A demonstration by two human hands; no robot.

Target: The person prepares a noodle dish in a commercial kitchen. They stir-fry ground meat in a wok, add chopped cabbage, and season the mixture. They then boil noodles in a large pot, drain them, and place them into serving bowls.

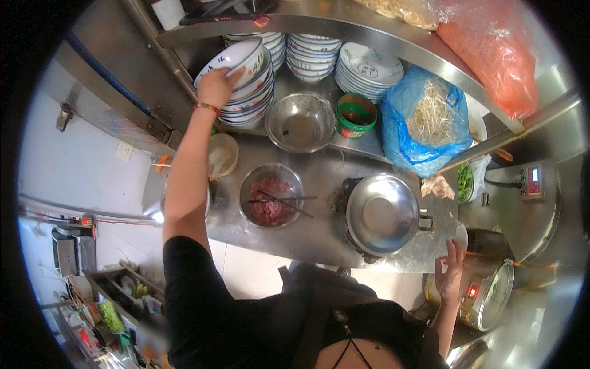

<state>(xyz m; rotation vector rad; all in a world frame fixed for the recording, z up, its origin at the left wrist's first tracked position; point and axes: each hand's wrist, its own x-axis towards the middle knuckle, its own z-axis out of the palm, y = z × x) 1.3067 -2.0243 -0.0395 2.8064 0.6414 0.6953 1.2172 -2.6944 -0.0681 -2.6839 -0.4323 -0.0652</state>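
Observation:
My left hand [216, 87] grips the rim of the topmost patterned white bowl [235, 57], which tilts on a stack of bowls [246, 108] at the shelf's left. My right hand [449, 272] is raised by the counter's right edge, fingers apart, holding nothing. A steel bowl of raw meat [272, 217] with chopsticks [295, 199] across it sits on the steel counter [322, 235]. To its right a metal pan [382, 214] rests on a burner. Behind these stand an empty-looking steel bowl [302, 122] and a green tub [356, 115] with dark contents.
More bowls [313, 57] and stacked plates [368, 69] line the back. A blue bag of bean sprouts [431, 115] stands at right, below an overhead shelf edge [332, 25]. A plastic container [222, 154] is near my left forearm. A round lidded pot [495, 295] stands at lower right.

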